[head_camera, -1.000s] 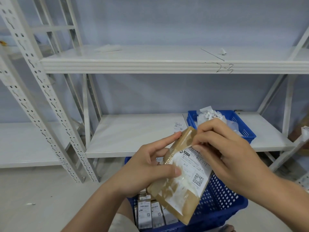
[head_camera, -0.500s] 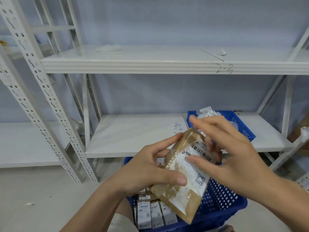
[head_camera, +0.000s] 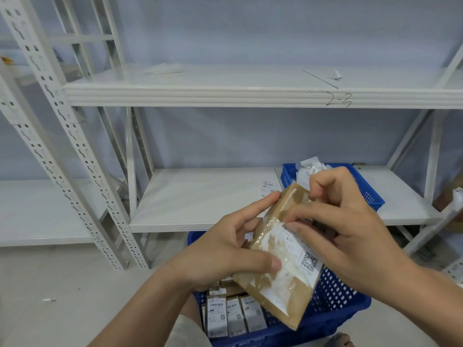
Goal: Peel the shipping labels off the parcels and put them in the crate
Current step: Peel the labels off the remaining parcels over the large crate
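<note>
Only the head camera here, so one view to go through. The left hand (head_camera: 220, 249) has the brown padded mailer (head_camera: 280, 256) clamped, thumb pressed flat across its front and fingers wrapped round the back, holding it tilted with the top end pointing toward 1 o'clock. The right hand (head_camera: 350, 231) is closed down on the upper part of the white shipping label (head_camera: 298, 254), fingertips pinching at its top edge, though I can't tell whether a corner is actually lifted yet since the fingers cover it. So the step in hand looks like getting the peel started. The mailer hangs right above the big blue crate (head_camera: 333, 304) at 6 o'clock, which has more labelled parcels (head_camera: 233, 314) standing in it. Up at 1 o'clock from the hands, on the lower shelf (head_camera: 200, 196), sits a smaller blue basket (head_camera: 370, 194) with crumpled white paper in it, probably peeled labels. One stray label (head_camera: 267, 189) lies on the shelf just at 9 o'clock of that basket. I reckon the next move needs a firm pinch on a freed corner, then a slow pull down toward 5 o'clock while the left thumb keeps the mailer from flexing, otherwise the label tears.
</note>
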